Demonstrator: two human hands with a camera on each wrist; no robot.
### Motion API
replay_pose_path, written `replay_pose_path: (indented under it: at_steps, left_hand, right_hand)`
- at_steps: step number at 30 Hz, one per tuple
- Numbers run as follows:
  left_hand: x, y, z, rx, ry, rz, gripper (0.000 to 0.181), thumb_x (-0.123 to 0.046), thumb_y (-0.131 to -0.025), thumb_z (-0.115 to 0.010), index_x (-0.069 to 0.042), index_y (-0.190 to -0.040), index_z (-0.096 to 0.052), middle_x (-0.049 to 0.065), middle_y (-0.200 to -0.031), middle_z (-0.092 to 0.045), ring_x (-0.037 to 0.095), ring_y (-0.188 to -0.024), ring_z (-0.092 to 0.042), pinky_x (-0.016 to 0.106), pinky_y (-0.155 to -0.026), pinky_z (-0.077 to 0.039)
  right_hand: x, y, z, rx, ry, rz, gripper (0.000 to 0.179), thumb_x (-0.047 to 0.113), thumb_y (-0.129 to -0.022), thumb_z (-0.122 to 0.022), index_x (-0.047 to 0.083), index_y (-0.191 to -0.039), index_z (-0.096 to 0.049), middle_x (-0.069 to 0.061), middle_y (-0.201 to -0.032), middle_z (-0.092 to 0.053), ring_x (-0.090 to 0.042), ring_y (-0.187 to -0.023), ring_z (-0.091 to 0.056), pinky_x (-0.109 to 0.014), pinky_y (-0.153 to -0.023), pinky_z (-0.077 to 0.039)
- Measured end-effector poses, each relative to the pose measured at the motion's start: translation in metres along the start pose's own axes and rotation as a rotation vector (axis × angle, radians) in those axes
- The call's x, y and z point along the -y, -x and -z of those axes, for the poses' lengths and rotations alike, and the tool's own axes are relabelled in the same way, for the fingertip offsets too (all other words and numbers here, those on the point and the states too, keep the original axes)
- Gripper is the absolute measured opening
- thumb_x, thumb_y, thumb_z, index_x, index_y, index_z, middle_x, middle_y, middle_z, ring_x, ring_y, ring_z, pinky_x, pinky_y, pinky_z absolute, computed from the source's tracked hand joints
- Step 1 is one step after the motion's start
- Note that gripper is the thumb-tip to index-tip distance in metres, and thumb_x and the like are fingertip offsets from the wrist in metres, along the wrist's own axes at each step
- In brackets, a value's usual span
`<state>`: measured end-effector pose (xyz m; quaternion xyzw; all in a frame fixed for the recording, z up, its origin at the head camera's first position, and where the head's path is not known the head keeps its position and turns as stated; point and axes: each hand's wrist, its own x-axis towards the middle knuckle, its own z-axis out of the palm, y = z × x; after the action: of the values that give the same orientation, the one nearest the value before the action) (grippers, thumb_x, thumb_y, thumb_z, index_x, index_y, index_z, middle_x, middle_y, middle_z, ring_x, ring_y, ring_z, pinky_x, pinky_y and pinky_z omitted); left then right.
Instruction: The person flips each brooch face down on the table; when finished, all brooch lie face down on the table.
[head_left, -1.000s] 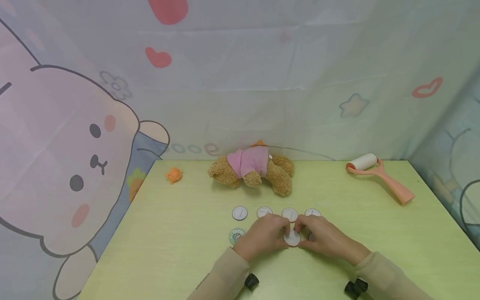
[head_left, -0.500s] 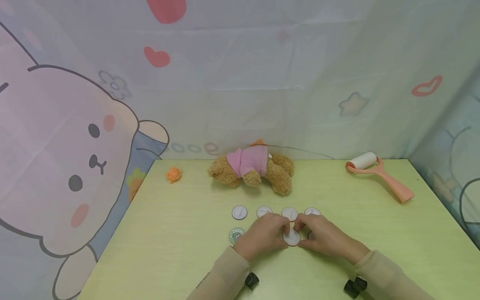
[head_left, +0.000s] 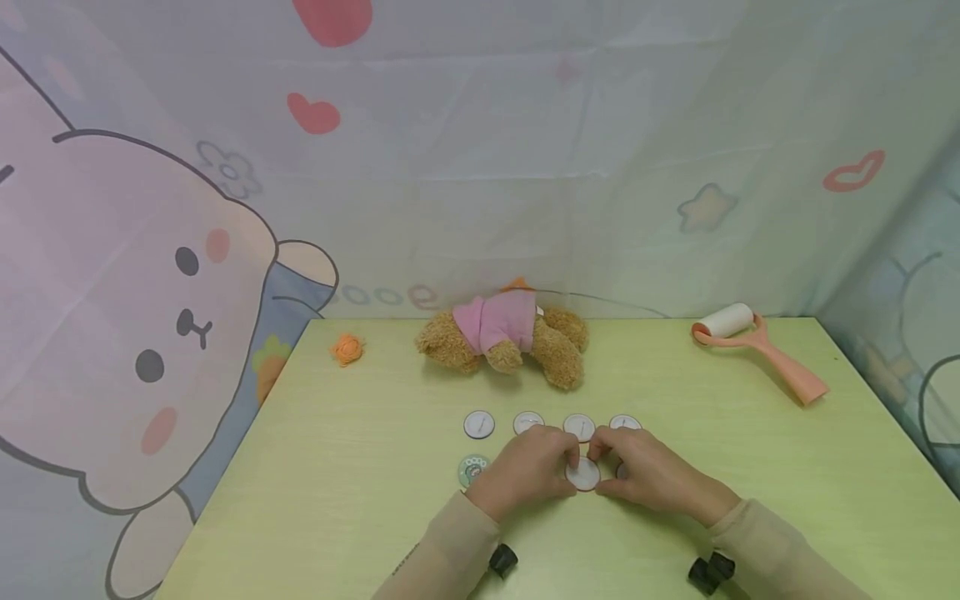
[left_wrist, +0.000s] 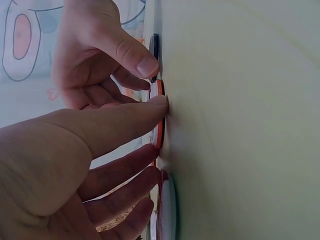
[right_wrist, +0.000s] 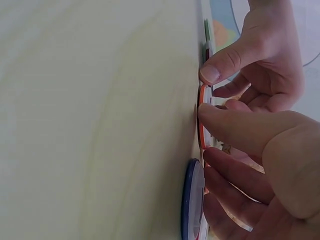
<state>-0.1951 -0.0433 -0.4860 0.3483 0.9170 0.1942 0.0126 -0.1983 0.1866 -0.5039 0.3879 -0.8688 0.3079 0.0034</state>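
Note:
A round pin badge (head_left: 582, 475) lies plain white side up on the table; its orange rim shows in both wrist views. My left hand (head_left: 525, 473) pinches its left edge between thumb and fingers. From the other side, my right hand (head_left: 651, 473) grips the right edge, with its thumb at the near rim. A blue-rimmed badge (right_wrist: 192, 200) sits below the right fingers in the right wrist view, mostly hidden in the head view. Left of my left hand lies a green patterned badge (head_left: 473, 472). A teal-edged badge (left_wrist: 170, 205) is near my left fingertips.
Behind the hands, a row of white badges (head_left: 478, 425) shows pin backs. Farther back lies a teddy bear (head_left: 495, 333) in a pink top. An orange crocheted-looking piece (head_left: 348, 350) is at left, and a lint roller (head_left: 765, 350) at right on the yellow-green table (head_left: 300, 500).
Both hands keep their hold on the badge with almost no movement. The whole head view has shifted very slightly.

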Motion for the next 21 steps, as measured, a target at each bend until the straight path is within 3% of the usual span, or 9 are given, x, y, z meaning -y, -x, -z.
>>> replay_pose_path:
  at_steps: [8, 16, 21]
  left_hand:
    - [0.001, 0.002, 0.003, 0.005, 0.005, 0.006, 0.024, -0.021, -0.080, -0.092, -0.015, -0.091, -0.072, -0.008, -0.085, -0.065, 0.006, -0.077, -0.054, 0.019, -0.073, -0.048]
    - [0.011, 0.012, 0.016, -0.105, 0.033, -0.032, 0.018, -0.025, -0.094, -0.081, -0.015, -0.107, -0.074, -0.002, -0.111, -0.075, 0.014, -0.108, -0.068, 0.025, -0.098, -0.053]
    - [0.020, 0.021, 0.026, -0.145, 0.071, -0.022, 0.018, -0.021, -0.093, -0.081, -0.011, -0.106, -0.074, 0.002, -0.110, -0.076, 0.019, -0.106, -0.071, 0.027, -0.094, -0.055]
  right_hand:
    - [0.002, -0.001, 0.004, 0.001, -0.006, 0.000, 0.036, 0.013, -0.080, -0.092, 0.016, -0.104, -0.065, 0.006, -0.099, -0.070, -0.013, -0.090, -0.065, -0.027, -0.075, -0.054]
    - [0.008, -0.009, 0.005, -0.030, 0.057, 0.009, 0.031, 0.024, -0.085, -0.089, 0.018, -0.104, -0.065, 0.008, -0.102, -0.072, -0.011, -0.103, -0.067, -0.042, -0.089, -0.055]
    - [0.015, -0.016, 0.005, -0.039, 0.075, 0.042, 0.031, 0.023, -0.086, -0.088, 0.015, -0.104, -0.065, 0.006, -0.102, -0.072, -0.012, -0.102, -0.067, -0.048, -0.091, -0.053]
